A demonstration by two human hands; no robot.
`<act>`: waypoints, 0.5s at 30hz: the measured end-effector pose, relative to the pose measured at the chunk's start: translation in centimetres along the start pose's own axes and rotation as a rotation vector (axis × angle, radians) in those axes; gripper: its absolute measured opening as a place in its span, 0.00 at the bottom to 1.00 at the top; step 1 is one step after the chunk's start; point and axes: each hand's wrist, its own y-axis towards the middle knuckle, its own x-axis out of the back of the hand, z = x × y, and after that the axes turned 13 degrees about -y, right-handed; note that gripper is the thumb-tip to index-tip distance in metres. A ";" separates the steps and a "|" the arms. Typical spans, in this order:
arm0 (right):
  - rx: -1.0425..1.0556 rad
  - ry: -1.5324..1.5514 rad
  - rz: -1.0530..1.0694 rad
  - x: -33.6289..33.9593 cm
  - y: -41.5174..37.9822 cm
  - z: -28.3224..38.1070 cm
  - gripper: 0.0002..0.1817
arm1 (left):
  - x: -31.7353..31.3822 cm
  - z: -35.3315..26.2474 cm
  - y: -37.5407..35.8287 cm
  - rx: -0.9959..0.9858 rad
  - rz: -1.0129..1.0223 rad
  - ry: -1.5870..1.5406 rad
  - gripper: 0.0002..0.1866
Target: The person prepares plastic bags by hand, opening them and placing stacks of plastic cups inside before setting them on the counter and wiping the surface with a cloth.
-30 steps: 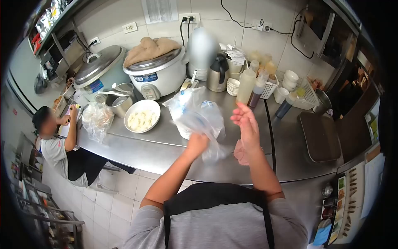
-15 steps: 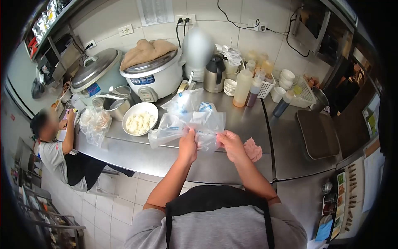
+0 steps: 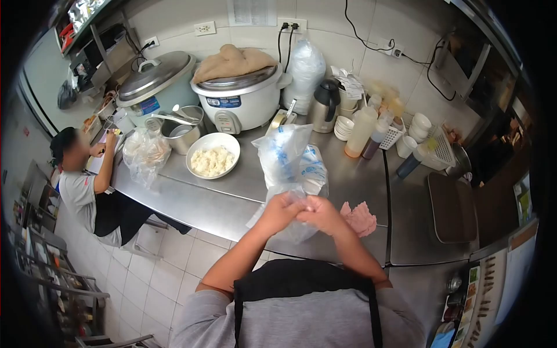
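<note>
Over my remote feed, I see a steel table (image 3: 355, 181) across mid-frame and a white rice cooker (image 3: 255, 103) left of upper centre. The clear plastic bag (image 3: 295, 233) is below centre; my left hand (image 3: 282, 213) and right hand (image 3: 322, 216) meet there, fingers pinching it. A pink cloth (image 3: 361, 219) lies right.

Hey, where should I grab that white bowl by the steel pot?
Probably the near rim, from the front of the counter. The white bowl sits upright with its near side unblocked, while the steel pot crowds its far left. Pale food is heaped inside, so thumbs are best kept on the rim.
</note>
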 end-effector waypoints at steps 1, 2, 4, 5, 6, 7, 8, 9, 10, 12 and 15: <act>-0.139 0.140 0.080 0.6 0.1 0.2 0.08 | 0.6 -0.6 -0.1 0.122 -0.045 -0.091 0.09; -0.200 0.394 -0.032 0.7 0.6 0.4 0.11 | 1.5 -1.5 -0.4 0.248 -0.089 -0.183 0.09; -0.202 0.023 -0.053 3.5 2.5 -1.2 0.12 | 3.2 -2.3 -0.8 0.351 -0.119 -0.396 0.11; -0.201 -0.162 -0.062 4.3 2.9 -2.0 0.13 | 3.2 -2.5 -0.9 0.315 -0.159 -0.346 0.11; -0.042 -0.257 -0.199 4.0 2.7 -1.5 0.14 | 3.0 -3.0 -1.0 0.272 -0.198 -0.295 0.11; 0.126 -0.352 -0.331 3.8 2.7 -0.8 0.15 | 3.0 -3.7 -0.7 0.221 -0.238 -0.243 0.12; 0.295 -0.444 -0.463 3.5 2.7 0.1 0.16 | 2.9 -4.0 -0.4 0.205 -0.250 -0.228 0.12; 0.419 -0.482 -0.374 2.9 2.5 1.4 0.17 | 2.6 -4.0 -0.2 0.194 -0.265 -0.212 0.11; 0.536 -0.516 -0.283 2.0 2.1 3.1 0.18 | 2.3 -4.0 -0.2 0.190 -0.279 -0.198 0.11; 0.652 -0.630 -0.243 -0.3 1.9 5.3 0.16 | 2.1 -3.6 -0.1 0.196 -0.242 -0.282 0.12; 0.173 -0.661 0.163 0.9 1.8 3.5 0.11 | 3.7 -4.1 0.0 0.106 -0.269 -0.190 0.11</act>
